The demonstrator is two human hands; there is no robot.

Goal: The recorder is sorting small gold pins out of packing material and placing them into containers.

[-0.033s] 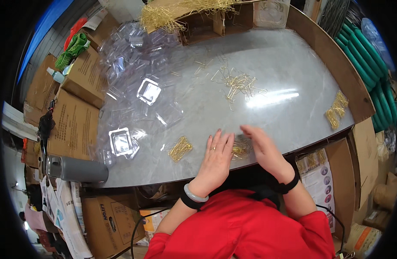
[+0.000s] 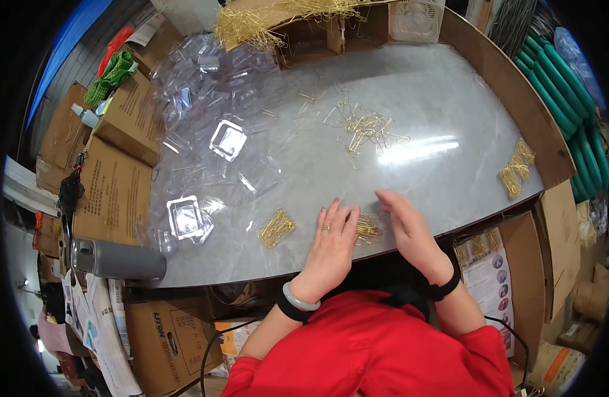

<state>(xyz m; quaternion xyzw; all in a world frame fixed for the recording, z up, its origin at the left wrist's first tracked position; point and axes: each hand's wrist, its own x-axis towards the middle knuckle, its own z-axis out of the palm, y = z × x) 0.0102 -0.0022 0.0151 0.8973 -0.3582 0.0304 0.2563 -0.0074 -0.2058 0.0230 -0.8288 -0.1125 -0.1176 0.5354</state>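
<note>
My left hand [image 2: 329,239] lies flat near the table's front edge, fingers stretched out, its side against a small bundle of gold wire hooks [image 2: 369,228]. The bundle seems to be in a clear plastic box, though the wrapping is hard to make out. On the other side of it my right hand [image 2: 412,229] is held on edge, fingers extended, a small gap from the bundle. Neither hand grips anything. Left of my left hand sits a similar gold bundle [image 2: 276,229]. Farther off, loose gold hooks [image 2: 369,130] lie in a scattered pile.
Clear plastic boxes [image 2: 228,140] heap over the table's left side. A grey bottle [image 2: 122,259] lies at the front left corner. More gold bundles [image 2: 516,169] rest by the cardboard rim [image 2: 516,86] at right. A cardboard shelf [image 2: 364,36] topped with hooks stands at the back.
My right hand has shifted slightly to the right, away from the gold bundle, so more of the bundle shows. The left hand has stayed in place.
</note>
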